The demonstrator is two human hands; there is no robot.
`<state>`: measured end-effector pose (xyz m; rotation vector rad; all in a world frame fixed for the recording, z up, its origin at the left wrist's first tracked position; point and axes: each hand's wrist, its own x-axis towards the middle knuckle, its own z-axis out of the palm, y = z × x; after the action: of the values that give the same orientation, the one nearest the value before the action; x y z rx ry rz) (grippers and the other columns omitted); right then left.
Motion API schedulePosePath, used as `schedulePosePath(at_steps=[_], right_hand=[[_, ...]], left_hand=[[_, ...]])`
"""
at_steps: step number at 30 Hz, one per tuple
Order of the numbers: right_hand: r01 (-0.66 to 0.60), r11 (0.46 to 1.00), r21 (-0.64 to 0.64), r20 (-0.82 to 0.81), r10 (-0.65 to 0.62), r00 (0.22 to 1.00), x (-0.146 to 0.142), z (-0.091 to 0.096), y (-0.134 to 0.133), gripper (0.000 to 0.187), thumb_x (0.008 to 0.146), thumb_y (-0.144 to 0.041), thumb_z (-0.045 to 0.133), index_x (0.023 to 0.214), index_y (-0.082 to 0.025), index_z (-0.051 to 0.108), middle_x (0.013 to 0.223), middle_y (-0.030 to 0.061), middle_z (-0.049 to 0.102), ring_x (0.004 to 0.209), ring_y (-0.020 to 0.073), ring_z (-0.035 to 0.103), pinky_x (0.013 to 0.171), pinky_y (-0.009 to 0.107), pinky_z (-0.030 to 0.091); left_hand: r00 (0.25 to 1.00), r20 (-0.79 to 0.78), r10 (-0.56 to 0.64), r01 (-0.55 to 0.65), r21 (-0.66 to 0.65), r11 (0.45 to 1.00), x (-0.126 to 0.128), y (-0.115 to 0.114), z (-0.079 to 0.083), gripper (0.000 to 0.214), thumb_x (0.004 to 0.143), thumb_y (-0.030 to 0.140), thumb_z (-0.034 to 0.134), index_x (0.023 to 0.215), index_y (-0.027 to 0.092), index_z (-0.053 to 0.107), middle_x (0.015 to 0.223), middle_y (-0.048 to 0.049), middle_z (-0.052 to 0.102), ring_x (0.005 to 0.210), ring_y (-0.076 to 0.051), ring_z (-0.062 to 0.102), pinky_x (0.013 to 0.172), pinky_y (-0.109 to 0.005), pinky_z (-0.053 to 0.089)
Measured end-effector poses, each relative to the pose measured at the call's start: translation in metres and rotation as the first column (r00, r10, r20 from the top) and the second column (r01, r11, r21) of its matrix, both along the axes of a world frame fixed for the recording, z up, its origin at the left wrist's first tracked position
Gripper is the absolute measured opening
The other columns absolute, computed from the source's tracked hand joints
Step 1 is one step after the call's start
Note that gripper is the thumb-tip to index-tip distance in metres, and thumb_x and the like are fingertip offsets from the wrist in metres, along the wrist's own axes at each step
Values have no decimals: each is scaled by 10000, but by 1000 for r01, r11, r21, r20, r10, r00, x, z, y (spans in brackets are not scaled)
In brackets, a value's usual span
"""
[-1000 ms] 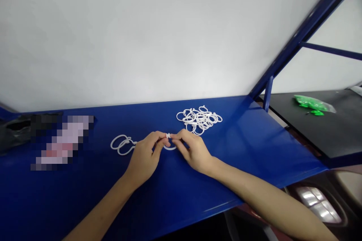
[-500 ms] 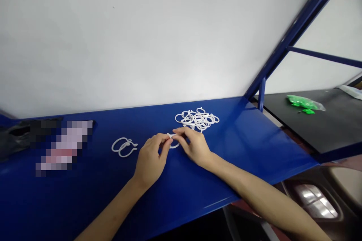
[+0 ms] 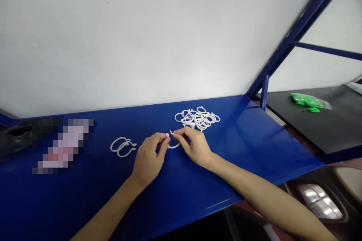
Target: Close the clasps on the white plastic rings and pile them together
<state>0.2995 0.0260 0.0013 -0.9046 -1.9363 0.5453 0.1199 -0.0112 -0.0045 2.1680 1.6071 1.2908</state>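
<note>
My left hand and my right hand pinch the two ends of one white plastic ring just above the blue table. The ring's ends stand slightly apart between my fingertips. A pile of several white rings lies just behind my right hand. Two more white rings lie together on the table to the left of my left hand.
A pixelated patch covers something at the table's left. A black bag sits at the far left. To the right, a dark table carries a bag of green parts. Blue frame bars rise at the right.
The ring's ends, held together a second ago, now show a small gap between my fingertips. Both hands stay in much the same place.
</note>
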Motion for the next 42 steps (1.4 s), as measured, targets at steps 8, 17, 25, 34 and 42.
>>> schedulePosePath(at_steps=[8,17,25,34,42], right_hand=[[-176,964,198,157,146,977,5,-3,1,196,1037,-255,492,982,-160,654,898,81,716,799,169,655,750,290,541],[-215,920,327,386,77,919,7,-3,-7,281,1066,-250,395,972,-145,638,829,87,675,715,170,576,677,290,481],[118,960,254,144,-158,977,21,10,29,197,1022,-234,480,1095,-190,658,1003,90,677,898,195,649,817,325,531],[541,841,28,182,-536,824,76,3,86,203,905,-195,580,1046,-155,721,873,61,699,780,194,618,813,342,482],[524,849,68,236,-524,819,74,1,84,174,915,-224,582,998,-159,720,906,79,715,833,230,578,875,394,447]], left_hand=[[996,-27,-84,84,-24,996,-5,1,-5,220,991,286,491,788,223,545,708,39,619,649,-131,591,645,-256,439],[978,-123,-171,170,-21,985,-11,1,-3,289,1001,253,418,733,219,519,689,17,578,666,-153,549,654,-288,438],[916,-390,96,-112,-20,993,-62,28,10,267,916,239,451,1056,259,677,1047,-61,741,991,-277,629,892,-439,472],[822,-563,79,-311,-329,892,-113,40,-5,346,858,305,438,1085,208,680,1114,-117,681,1009,-322,642,827,-455,508],[921,-388,-21,-110,-313,944,-77,35,-8,278,923,299,429,1001,230,688,1069,-66,694,985,-245,654,849,-381,508]])
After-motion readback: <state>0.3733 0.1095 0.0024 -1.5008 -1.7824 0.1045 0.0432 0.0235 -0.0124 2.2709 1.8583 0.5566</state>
